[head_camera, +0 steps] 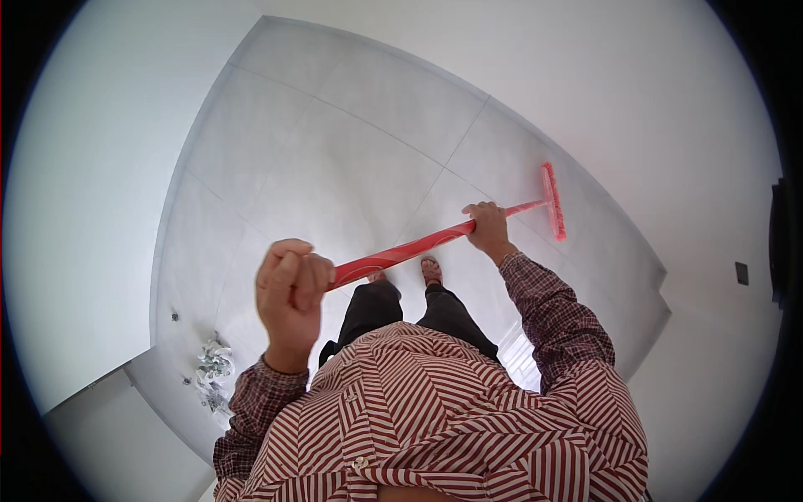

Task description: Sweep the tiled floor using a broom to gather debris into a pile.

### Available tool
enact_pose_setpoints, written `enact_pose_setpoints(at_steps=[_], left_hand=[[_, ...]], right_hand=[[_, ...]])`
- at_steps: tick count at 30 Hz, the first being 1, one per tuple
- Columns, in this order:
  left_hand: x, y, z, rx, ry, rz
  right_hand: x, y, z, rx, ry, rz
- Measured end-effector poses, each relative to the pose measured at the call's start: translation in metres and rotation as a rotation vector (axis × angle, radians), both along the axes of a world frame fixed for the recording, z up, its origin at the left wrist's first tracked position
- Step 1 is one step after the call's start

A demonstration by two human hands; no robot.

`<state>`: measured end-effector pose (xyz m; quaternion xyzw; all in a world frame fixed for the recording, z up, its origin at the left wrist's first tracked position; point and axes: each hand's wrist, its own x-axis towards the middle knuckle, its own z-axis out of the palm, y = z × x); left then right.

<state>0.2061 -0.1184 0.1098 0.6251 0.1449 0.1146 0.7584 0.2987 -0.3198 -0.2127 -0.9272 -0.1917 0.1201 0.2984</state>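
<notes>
A red broom handle (401,252) slants across in front of my body. My left hand (292,288) is closed around its upper end. Farther down the shaft, my right hand (489,227) grips it on the right. Beyond that hand, the broom head (553,201) with red bristles is low at the floor, apart from the right-hand wall's foot. Whether the bristles press on the floor I cannot tell.
Large pale tiles cover the floor (351,163). Walls rise on the left (94,207) and right (627,125), meeting at the far corner. A crumpled whitish heap of litter (214,373) and small dark bits lie at lower left. A dark wall plate (742,273) is at far right.
</notes>
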Motion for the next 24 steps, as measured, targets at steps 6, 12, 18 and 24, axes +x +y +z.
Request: enact_pose_setpoints(at_steps=[6,12,18,24], left_hand=[[-0.015,-0.039,-0.004,0.242,0.080,-0.030],[-0.010,-0.063,0.089,0.655,-0.177,-0.126],[-0.059,-0.113,0.116,0.961,-0.564,-0.008],[-0.045,-0.017,0.132,0.820,-0.579,-0.244]], right_hand=[[0.006,0.027,-0.050,0.138,-0.052,-0.050],[-0.011,0.137,0.025,0.466,0.035,0.061],[-0.046,0.166,0.102,0.719,0.044,0.358],[-0.024,0.113,0.115,0.685,-0.097,0.297]])
